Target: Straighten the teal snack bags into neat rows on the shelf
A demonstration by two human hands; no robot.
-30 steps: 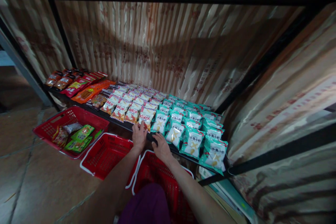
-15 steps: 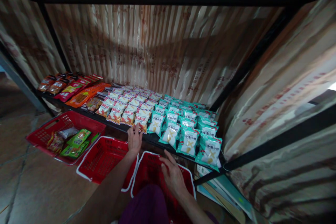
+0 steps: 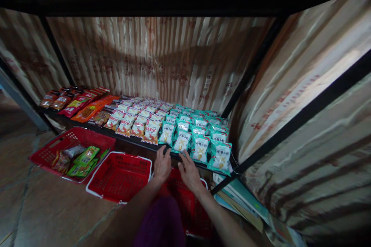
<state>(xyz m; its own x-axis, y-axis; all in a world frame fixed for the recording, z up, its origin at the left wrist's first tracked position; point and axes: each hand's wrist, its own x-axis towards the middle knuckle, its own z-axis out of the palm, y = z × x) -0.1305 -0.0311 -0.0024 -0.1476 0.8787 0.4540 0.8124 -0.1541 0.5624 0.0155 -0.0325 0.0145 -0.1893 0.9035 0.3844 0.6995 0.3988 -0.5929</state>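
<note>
My left hand (image 3: 162, 165) hovers just in front of the shelf edge, fingers apart and nothing in it. Close beside it, my right hand (image 3: 189, 169) is also open, its fingertips near the lower edge of a teal-and-white snack bag (image 3: 182, 141). Whether those fingertips touch the bag I cannot tell. Rows of these teal bags fill the right part of the black shelf (image 3: 136, 140). To their left stand rows of white-and-orange snack bags (image 3: 152, 130) with striped tops. Below my hands is a red basket (image 3: 199, 212), partly hidden by my arms and purple-clothed knee.
A second red basket (image 3: 95, 185) with a white rim sits left of my arms. Farther left, another red basket (image 3: 43, 154) holds green packets (image 3: 87, 155). Orange and red packages (image 3: 92, 109) lie at the shelf's left end. A black post (image 3: 261, 154) and flat boards (image 3: 243, 200) are at right.
My left hand has moved right, away from the front white-and-orange bag, to beside my right hand. My right hand has risen towards the teal bags. The view has shifted slightly.
</note>
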